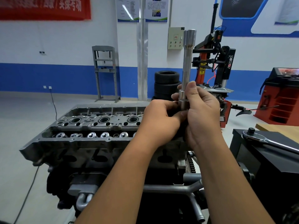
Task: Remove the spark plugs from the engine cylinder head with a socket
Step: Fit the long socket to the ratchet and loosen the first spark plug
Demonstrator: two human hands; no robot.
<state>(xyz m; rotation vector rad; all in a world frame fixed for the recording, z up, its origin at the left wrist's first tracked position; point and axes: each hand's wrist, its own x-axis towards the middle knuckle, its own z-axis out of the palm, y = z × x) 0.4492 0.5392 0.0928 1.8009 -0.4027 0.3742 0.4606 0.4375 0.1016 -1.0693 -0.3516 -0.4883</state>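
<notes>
- My right hand [203,113] is curled round the lower end of the long socket [187,65], which stands upright above the right end of the head [90,126]. My left hand [160,120] pinches at its base, touching the right hand.
- Something dark sits between my palms under the socket; I cannot tell whether it is a plug or an adapter.
- Risk: the socket is tall and held only at the bottom. If my grip loosens it may tip and fall onto the head.
- Risk: a small piece pulled free at the base could slip from my left fingers into an open bore [103,119] or among the valve springs [92,135] on the head's near side.
- Risk: the ratchet [265,139] lies on the black case [258,159] right of the head, angled towards its edge; a knock from my right elbow might send it off.
- Containers: the three round bores I can see in the head look dark inside, and I see no plugs in them. The case is shut and holds nothing in view.
</notes>
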